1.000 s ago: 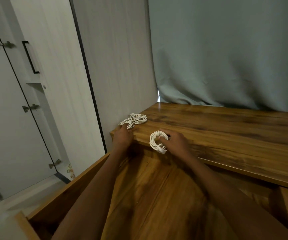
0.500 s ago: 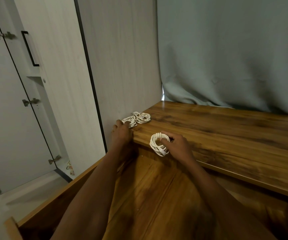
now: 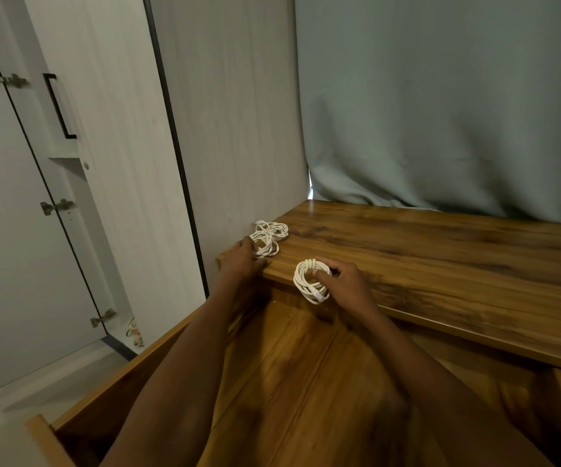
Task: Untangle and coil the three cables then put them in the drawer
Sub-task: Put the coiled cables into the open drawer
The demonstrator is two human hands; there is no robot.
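Left hand [image 3: 238, 261] nearer 2 coils [image 3: 267, 240]

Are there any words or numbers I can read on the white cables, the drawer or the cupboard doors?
None: no word, number or brand shows anywhere.
The coiled white cable that the right hand holds has a plug with no readable marking.
The two white cable coils by the left hand, the open wooden drawer and the pale cupboard doors bear no writing.
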